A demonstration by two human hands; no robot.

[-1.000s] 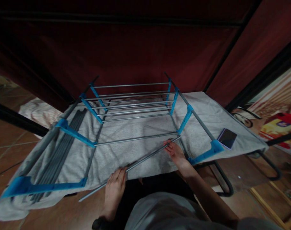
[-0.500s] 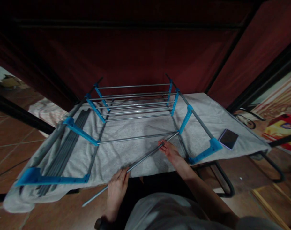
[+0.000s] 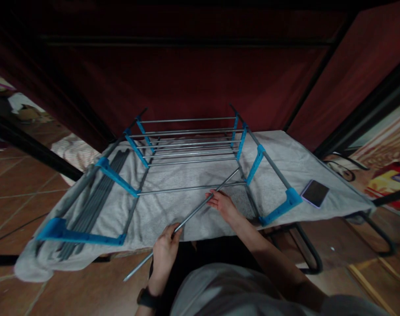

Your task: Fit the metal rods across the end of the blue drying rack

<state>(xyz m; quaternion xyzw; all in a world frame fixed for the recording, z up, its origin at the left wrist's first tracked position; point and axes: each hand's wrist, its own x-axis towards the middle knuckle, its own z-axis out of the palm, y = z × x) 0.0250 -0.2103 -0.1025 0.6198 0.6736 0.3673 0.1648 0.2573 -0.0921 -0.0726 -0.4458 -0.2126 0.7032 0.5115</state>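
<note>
A long thin metal rod (image 3: 193, 213) runs diagonally from low left up to the right. My left hand (image 3: 165, 248) is closed round its lower part. My right hand (image 3: 221, 202) grips it further up with the fingers curled on it. The rod's far end reaches over the fitted crossbar, near a blue connector (image 3: 254, 164) of the rack frame (image 3: 190, 149). The frame has grey tubes, blue plastic side pieces and several crossbars, and it lies on a grey cloth (image 3: 160, 215).
A bundle of dark rods (image 3: 98, 199) lies on the cloth at the left. A phone (image 3: 315, 193) rests on the cloth at the right. Dark red fabric panels rise behind. The floor is tiled, with wooden strips at bottom right.
Both hands have swung the rod: its far end has moved up and left past the blue connector, over the crossbar. My right hand moved left along with it.
</note>
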